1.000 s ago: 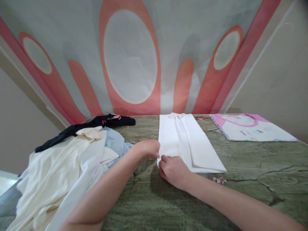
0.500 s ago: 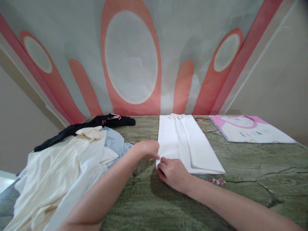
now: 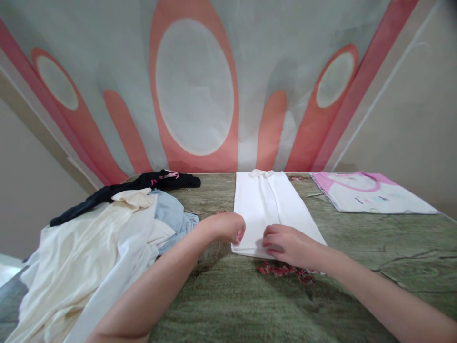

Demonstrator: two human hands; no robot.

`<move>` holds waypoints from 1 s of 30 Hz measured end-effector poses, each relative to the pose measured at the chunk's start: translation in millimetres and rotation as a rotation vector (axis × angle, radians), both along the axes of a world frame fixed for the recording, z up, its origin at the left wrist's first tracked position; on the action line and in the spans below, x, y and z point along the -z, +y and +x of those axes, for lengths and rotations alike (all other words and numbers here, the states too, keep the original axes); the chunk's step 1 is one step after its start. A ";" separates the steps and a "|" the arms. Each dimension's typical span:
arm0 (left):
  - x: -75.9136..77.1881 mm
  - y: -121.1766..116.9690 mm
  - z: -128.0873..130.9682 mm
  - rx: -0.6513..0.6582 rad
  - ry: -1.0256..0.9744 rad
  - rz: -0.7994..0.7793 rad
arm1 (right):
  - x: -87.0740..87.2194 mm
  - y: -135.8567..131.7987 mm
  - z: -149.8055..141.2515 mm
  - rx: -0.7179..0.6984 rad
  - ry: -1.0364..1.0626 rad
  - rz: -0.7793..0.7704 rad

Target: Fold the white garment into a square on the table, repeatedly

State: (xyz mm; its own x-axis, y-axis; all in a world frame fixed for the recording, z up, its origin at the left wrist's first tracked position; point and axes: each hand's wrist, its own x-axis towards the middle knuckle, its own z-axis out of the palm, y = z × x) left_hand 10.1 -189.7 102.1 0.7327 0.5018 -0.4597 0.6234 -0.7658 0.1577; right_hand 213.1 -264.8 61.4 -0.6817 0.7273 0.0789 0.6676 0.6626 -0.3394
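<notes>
A white shirt (image 3: 253,205), folded into a long panel with its collar at the far end, lies flat in front of me. My left hand (image 3: 230,227) is over its near left corner, fingers curled closed and pinched down at the cloth. On the near edge, right of the middle, rests my right hand (image 3: 291,244), its fingers bent together on the fabric. The fingertips of both hands are partly hidden, so how much cloth they grip is hard to see.
To the left is a loose heap with a cream garment (image 3: 85,238), a light blue one (image 3: 171,212) and a black one (image 3: 143,183). A folded pink and white T-shirt (image 3: 378,197) lies at the right. The wood-patterned tabletop (image 3: 200,305) meets a patterned wall covering (image 3: 194,162).
My right hand has moved right along the shirt's near edge, away from the left corner. My left hand has shifted slightly right onto the cloth. The right-hand fold now lies differently, its loose near edge gone.
</notes>
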 end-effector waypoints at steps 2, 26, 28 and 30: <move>-0.6 -2.0 0.9 0.001 -0.001 0.005 | 6.2 -4.1 0.5 0.004 0.012 0.017; -10.7 -43.9 17.9 -0.055 0.136 0.254 | 21.6 -12.3 -6.2 0.086 -0.025 0.184; -14.7 -45.4 16.4 -0.054 0.161 0.245 | 17.8 -13.9 -7.0 0.090 0.003 0.149; -18.9 -45.7 13.1 -0.044 0.168 0.219 | 13.3 -12.2 -2.7 0.092 0.052 0.096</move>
